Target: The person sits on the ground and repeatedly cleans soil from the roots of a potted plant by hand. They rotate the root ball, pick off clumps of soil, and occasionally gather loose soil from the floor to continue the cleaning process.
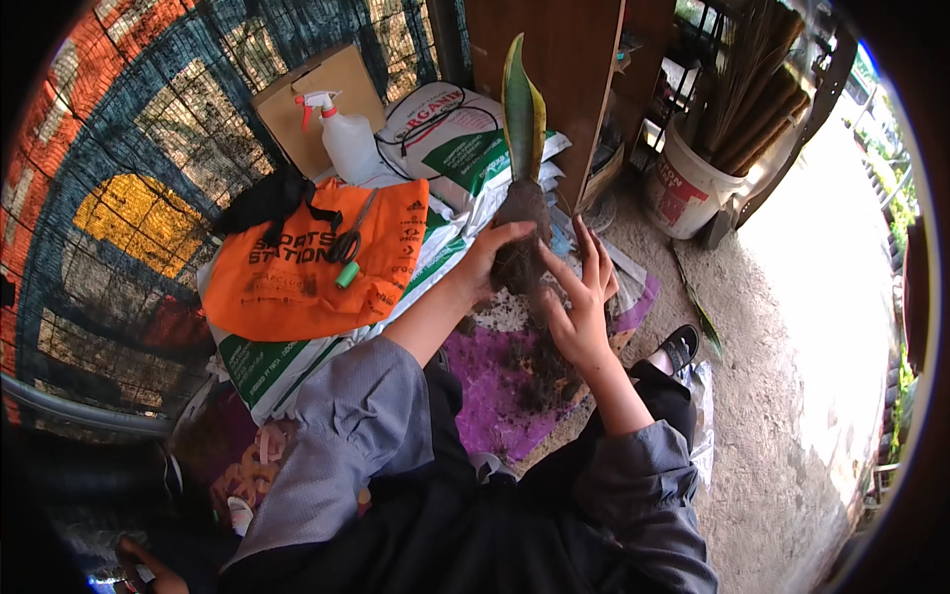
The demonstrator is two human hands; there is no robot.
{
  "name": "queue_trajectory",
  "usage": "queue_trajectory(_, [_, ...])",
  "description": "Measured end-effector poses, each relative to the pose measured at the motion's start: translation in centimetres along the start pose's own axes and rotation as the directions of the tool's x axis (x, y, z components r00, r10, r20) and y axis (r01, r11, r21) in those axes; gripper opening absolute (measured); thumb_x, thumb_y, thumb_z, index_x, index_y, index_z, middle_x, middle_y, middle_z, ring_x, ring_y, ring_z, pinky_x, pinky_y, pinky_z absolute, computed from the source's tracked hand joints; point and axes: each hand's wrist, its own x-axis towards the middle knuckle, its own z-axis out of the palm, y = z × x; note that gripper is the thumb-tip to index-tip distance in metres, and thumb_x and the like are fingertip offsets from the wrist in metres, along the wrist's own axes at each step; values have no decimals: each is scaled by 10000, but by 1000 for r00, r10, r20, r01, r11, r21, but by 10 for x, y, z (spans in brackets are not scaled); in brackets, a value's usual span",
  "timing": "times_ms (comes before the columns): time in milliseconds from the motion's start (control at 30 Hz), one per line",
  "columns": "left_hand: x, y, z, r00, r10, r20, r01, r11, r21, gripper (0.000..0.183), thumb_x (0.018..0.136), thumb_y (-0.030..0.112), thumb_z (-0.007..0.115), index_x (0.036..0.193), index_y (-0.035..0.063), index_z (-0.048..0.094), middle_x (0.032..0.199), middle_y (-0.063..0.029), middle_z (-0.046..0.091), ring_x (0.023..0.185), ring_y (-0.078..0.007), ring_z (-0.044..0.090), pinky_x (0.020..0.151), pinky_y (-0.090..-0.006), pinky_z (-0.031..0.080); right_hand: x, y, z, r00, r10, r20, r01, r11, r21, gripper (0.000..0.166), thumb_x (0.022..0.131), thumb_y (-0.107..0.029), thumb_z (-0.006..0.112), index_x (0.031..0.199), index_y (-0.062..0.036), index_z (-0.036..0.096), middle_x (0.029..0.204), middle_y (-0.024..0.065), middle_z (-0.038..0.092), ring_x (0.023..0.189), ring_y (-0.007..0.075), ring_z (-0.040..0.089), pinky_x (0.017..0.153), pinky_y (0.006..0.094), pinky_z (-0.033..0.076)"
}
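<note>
A snake plant [524, 111] with a yellow-edged leaf stands upright before me, its root ball [522, 245] dark with soil. My left hand [493, 260] is closed around the left side of the root ball. On the other side, my right hand [582, 289] has its fingers spread, the thumb and a fingertip at or close to the roots; whether they touch is unclear. Loose dark soil [538, 371] lies below on a purple and white plastic sheet [490, 408].
Left, an orange bag [319, 297] bearing scissors [347, 241] and a green thread spool [346, 275] lies on filled sacks [274, 371]. Behind are a spray bottle [347, 141] and a cardboard box [286, 104]. A bucket [686, 185] with brooms stands right, near a loose leaf [694, 301].
</note>
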Motion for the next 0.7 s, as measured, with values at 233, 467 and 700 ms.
queue_trajectory(233, [-7,4,12,993,28,-114,-18,996,90,296,865,226,602,1095,44,564,944,-61,632,832,-159,637,747,-300,542,-6,-13,-4,993,-117,14,116,959,-259,498,730,-454,679,1215,-375,604,1486,116,303,1338,332,277,1045,507,104])
queue_trajectory(467, [-8,-3,14,985,-100,-139,90,993,-77,296,927,301,500,1078,53,562,907,-72,636,792,-166,645,714,-313,555,4,-9,-2,994,-105,0,102,961,-258,482,735,-434,678,1207,-363,609,1479,91,322,1336,324,284,1042,502,106])
queue_trajectory(700, [-10,-3,35,991,-59,-120,47,994,-100,352,850,128,614,1178,49,510,1017,-86,602,895,-180,629,738,-305,539,1,-11,-20,991,-131,-10,126,967,-223,415,734,-312,660,1141,-231,658,1443,133,370,1326,368,283,1060,495,126])
